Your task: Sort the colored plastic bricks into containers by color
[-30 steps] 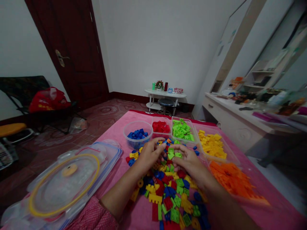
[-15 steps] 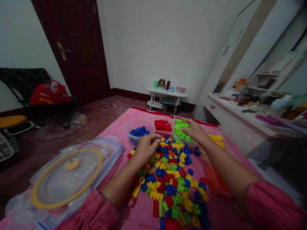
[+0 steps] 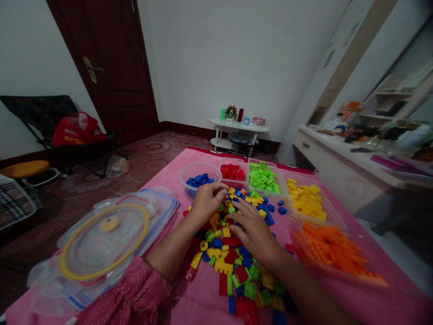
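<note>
Over the far part of a mixed pile of toy building bricks (image 3: 223,266), my left hand (image 3: 207,204) is curled, its thumb and fingertips drawn close together. Whatever may be in its grip is hidden. My right hand (image 3: 253,228) reaches onto the middle of the pile, palm down, fingers stretched and apart, with no brick seen in it. Beyond my hands stand a round tub of blue bricks (image 3: 200,180), a box of red bricks (image 3: 232,172) and a box of green bricks (image 3: 263,177). Yellow bricks (image 3: 306,198) and orange bricks (image 3: 334,248) fill boxes on the right.
Clear lids (image 3: 104,243), one with a yellow ring, lie stacked on the left of the pink tablecloth (image 3: 187,300). Past the table are a small white stand (image 3: 241,126), a stool (image 3: 239,138) and a folding chair with a red bag (image 3: 79,129). A cluttered dresser (image 3: 341,153) is at the right.
My right hand has moved from the green box back toward me and down onto the brick pile. My left hand stays nearly in place. The view has shifted slightly, showing the orange box fully.
</note>
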The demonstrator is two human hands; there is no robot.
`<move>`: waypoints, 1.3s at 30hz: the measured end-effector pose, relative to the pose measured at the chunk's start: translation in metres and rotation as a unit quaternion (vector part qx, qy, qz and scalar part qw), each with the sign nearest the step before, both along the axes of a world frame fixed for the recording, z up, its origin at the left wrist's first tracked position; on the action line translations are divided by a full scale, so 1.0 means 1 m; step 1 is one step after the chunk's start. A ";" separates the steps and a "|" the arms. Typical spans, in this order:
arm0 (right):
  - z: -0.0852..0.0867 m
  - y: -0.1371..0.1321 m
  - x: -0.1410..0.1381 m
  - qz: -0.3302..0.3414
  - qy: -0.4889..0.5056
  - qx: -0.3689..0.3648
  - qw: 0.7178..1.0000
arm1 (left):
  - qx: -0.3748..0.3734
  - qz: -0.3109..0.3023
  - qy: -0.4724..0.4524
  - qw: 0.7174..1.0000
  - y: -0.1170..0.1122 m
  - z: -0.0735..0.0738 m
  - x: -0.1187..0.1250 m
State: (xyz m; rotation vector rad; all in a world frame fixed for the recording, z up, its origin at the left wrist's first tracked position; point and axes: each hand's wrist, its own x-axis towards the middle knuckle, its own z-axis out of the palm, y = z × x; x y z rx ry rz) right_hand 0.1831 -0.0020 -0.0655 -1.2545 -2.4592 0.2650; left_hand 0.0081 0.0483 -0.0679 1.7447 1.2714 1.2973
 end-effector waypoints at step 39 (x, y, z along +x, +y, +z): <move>0.011 -0.025 -0.080 0.082 -0.149 0.078 0.982 | 0.015 0.055 0.029 0.998 -0.004 0.034 -0.024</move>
